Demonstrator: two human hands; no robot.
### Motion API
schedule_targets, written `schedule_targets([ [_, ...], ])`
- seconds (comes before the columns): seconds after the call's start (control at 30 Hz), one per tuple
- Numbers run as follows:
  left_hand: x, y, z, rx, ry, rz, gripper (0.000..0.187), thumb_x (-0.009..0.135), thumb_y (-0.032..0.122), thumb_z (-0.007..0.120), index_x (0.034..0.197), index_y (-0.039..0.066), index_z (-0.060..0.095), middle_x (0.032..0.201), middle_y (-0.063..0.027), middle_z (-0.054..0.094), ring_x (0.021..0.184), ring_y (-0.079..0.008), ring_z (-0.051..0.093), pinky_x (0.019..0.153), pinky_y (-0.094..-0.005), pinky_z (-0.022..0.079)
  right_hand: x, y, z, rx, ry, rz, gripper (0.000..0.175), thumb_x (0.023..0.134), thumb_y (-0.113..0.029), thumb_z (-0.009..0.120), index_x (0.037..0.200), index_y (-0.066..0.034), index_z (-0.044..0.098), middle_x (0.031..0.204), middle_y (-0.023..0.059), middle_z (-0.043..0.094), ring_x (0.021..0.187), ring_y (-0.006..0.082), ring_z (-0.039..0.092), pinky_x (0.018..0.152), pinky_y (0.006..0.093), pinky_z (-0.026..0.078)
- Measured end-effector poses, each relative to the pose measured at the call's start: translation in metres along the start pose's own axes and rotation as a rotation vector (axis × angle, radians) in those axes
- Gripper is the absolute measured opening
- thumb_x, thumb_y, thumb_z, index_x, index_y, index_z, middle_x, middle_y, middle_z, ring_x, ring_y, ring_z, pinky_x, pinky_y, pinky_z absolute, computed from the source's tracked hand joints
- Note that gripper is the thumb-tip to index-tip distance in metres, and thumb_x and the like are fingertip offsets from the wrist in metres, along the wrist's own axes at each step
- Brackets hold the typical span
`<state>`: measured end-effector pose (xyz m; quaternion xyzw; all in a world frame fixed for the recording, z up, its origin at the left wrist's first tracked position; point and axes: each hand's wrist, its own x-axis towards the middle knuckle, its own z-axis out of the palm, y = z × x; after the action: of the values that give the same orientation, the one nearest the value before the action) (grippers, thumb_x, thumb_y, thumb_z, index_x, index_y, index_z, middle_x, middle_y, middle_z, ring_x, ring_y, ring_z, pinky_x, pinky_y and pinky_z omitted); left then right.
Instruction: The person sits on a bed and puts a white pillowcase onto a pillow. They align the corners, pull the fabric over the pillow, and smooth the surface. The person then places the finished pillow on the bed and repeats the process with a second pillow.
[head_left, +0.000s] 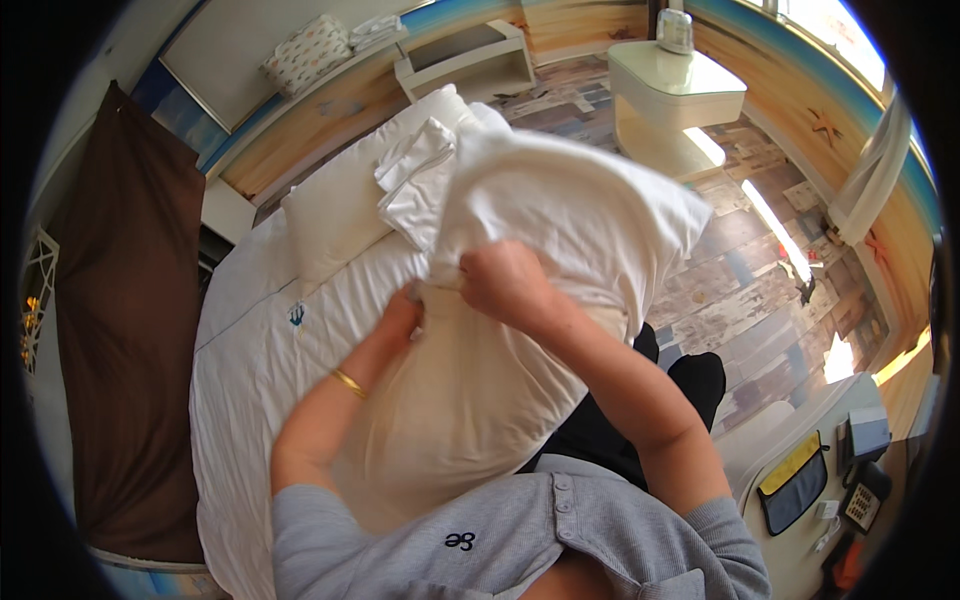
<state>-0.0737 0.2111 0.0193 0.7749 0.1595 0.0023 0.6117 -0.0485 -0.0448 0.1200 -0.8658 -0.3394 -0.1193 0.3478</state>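
Observation:
A cream pillow (457, 397) lies against my body, its far part inside a white pillowcase (555, 202) that billows away from me. My right hand (506, 285) is closed on the edge of the pillowcase. At the near left corner of that edge, my left hand (409, 311) grips the fabric where case and pillow meet; its fingers are partly hidden. Another white pillow (337, 225) rests on the bed beyond, with folded white cloths (420, 169) beside it. The white bed sheet (247, 390) carries a small blue anchor-like motif.
A brown curtain (131, 337) hangs at the left. Beyond the bed stand a white shelf unit (469, 56) and a glass-topped table (675, 79). At lower right, a desk (757, 457) holds a yellow-and-grey pouch (795, 484) and a telephone (866, 499).

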Motion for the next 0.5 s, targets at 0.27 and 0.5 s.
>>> schedule_targets([
  [0.27,0.031,-0.084,0.044,-0.077,0.255,0.275,0.018,0.089,0.001,0.068,0.107,0.004,0.064,0.095,-0.0015,0.068,0.082,-0.0083,0.060,0.074,-0.0237,0.049,-0.077,0.100,0.021,-0.220,0.429,0.016,0.026,0.075,-0.013,0.067,0.100,-0.0089,0.062,0.104,0.0125,0.058,0.091,0.0339,0.058,0.074,0.0463,0.051],
  [0.5,0.017,-0.062,0.042,0.031,0.228,0.096,0.028,0.085,0.003,0.073,0.110,0.002,0.060,0.102,-0.0048,0.066,0.090,-0.0140,0.061,0.076,-0.0250,0.050,-0.087,0.158,0.018,-0.198,0.273,0.243,0.032,0.073,-0.008,0.066,0.105,-0.0058,0.066,0.093,0.0159,0.067,0.087,0.0372,0.065,0.073,0.0449,0.051],
])
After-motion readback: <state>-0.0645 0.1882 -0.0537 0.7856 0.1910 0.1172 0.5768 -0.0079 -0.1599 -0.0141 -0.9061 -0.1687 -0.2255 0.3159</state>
